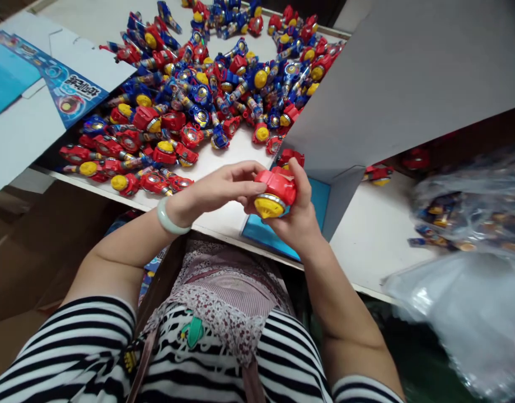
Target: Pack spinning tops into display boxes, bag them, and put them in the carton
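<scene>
"Where is the toy?"

"The red toy (278, 189) is up in front of the person's body, above the near edge of the table (362, 246). Its yellow tip points down toward the apron (240, 280), with a silvery ring between the tip and the red body."

"And who has hold of it?"

"The right hand (298, 221), with its fingers and thumb clamped on the toy's side and underside. The left hand (234, 184) (the one with the pale green bangle (171, 217) on its wrist) reaches in from the other side, its fingers close together and the foremost ones touching the red body."

"What lies about them?"

"A wide heap of red, blue and yellow toys (199, 95) is spread over the table beyond the hands. A printed box (75, 92) with open white flaps sits to the left of it."

"And on the right?"

"A tall grey-white panel (379, 73) leans over the table, with a blue surface (261, 232) below the hands. Past it are clear plastic bags (463, 302); the nearest ones are blurred, but the farther one seems to hold more toys."
</scene>
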The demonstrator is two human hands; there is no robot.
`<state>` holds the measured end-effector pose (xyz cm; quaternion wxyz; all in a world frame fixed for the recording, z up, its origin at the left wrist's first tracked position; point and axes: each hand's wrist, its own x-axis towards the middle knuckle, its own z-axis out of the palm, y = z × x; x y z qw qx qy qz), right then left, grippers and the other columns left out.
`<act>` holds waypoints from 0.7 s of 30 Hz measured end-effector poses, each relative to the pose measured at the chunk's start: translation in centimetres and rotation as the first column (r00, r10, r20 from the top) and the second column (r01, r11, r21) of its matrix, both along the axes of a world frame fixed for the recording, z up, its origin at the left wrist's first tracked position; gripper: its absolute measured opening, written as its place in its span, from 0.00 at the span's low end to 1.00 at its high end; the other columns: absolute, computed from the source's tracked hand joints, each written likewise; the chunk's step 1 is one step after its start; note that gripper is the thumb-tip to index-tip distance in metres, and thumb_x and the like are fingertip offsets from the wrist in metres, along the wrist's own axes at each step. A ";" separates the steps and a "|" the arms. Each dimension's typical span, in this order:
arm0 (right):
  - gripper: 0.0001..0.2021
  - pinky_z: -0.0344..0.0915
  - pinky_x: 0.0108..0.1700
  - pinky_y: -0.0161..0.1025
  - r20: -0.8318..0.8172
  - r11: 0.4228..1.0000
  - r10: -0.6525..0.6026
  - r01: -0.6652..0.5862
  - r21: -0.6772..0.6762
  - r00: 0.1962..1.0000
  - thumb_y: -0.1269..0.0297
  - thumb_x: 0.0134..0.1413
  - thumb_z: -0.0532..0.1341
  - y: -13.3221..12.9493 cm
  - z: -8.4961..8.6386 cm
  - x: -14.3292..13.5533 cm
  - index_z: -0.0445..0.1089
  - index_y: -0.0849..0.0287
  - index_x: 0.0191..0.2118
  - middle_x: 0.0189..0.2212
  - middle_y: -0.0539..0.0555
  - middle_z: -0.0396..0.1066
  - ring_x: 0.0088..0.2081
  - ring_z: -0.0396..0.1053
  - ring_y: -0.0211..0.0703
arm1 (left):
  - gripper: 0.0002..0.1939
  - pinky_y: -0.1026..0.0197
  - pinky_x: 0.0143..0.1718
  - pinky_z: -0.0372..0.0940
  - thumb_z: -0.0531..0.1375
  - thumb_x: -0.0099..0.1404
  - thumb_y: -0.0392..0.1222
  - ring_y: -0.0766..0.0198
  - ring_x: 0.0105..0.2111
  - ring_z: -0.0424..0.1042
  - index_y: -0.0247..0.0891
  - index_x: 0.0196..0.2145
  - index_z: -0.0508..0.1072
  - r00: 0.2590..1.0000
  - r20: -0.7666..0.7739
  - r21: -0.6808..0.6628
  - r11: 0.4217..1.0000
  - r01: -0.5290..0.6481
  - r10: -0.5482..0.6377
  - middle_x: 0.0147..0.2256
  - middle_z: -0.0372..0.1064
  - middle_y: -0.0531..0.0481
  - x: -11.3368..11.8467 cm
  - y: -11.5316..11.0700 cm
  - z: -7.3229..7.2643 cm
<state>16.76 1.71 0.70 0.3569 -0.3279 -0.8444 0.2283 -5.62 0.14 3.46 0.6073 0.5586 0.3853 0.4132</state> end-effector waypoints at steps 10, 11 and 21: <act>0.38 0.75 0.47 0.50 -0.343 0.945 -0.277 0.319 0.073 0.898 0.52 0.52 0.69 1.1 -9.5 3.2 0.49 0.47 0.63 0.52 0.58 0.62 0.45 0.73 0.49 | 0.16 0.47 0.55 0.65 0.59 0.64 0.43 0.47 0.51 0.70 0.36 0.48 0.75 0.099 -0.927 0.347 0.927 -0.146 0.362 0.46 0.71 0.39 -15.5 -2.1 -6.7; 0.36 0.75 0.46 0.49 -0.345 0.936 -0.285 0.338 0.103 0.894 0.53 0.53 0.69 0.9 -10.0 2.9 0.50 0.47 0.62 0.51 0.58 0.62 0.45 0.73 0.49 | 0.16 0.46 0.56 0.64 0.58 0.65 0.42 0.46 0.51 0.69 0.35 0.48 0.75 0.007 -0.954 0.296 0.948 -0.113 0.299 0.46 0.71 0.39 -16.1 -2.5 -7.5; 0.35 0.73 0.45 0.46 -0.254 0.931 -0.222 0.282 0.231 0.941 0.64 0.52 0.69 0.6 -8.5 2.3 0.54 0.48 0.63 0.51 0.58 0.64 0.45 0.72 0.49 | 0.23 0.49 0.50 0.64 0.56 0.66 0.39 0.45 0.51 0.66 0.38 0.58 0.72 -0.073 -0.961 0.275 0.954 -0.123 0.267 0.49 0.63 0.36 -14.7 -1.2 -10.0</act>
